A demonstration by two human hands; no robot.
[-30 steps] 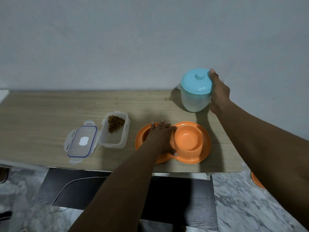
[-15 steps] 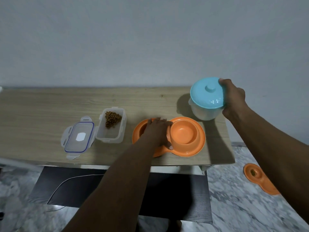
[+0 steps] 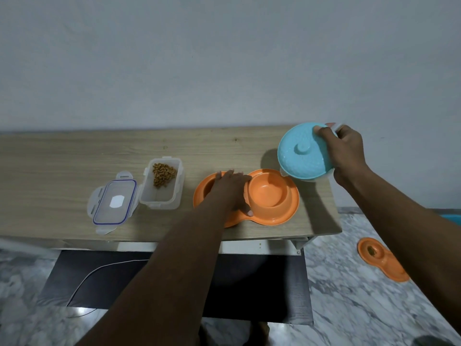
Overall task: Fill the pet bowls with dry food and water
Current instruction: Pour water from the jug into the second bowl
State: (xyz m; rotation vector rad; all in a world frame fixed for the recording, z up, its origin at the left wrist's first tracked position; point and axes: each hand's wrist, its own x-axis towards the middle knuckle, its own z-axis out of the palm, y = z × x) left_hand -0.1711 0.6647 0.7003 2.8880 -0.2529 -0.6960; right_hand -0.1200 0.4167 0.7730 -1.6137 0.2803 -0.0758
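Right hand (image 3: pixel 345 151): upper right of the frame, fingers curled round the far side of the water jug (image 3: pixel 303 152), thumb over the edge of its blue lid; a firm grip, carrying the jug clear of the table (image 3: pixel 62 166).
Left hand (image 3: pixel 230 188): centre of the frame, fingers straight and lying flat over the left well of the orange double bowl (image 3: pixel 291 208), thumb down at the waist between the two wells; it presses and grips nothing.
Water jug: tipped so that the lid faces the camera, lid on; a small lip at its lower left edge looks like the spout.
Double bowl: long axis runs left to right across the frame, near the table's front edge; the right well (image 3: pixel 268 193) shows nothing in it, the left well is mostly hidden under the hand.
Key relation: the right well lies just below and left of the jug's lip, which hangs over the bowl's upper right rim.
Nearer hand: the right one for the pour; the left looks placed to steady the bowl.
Dry food: kibble (image 3: pixel 163 173) sits in the open food container (image 3: pixel 162 186), left of the bowl, with the container lid (image 3: pixel 113 202) lying just beside it.
Further out: a second orange bowl (image 3: pixel 381 260) on the floor, lower right.
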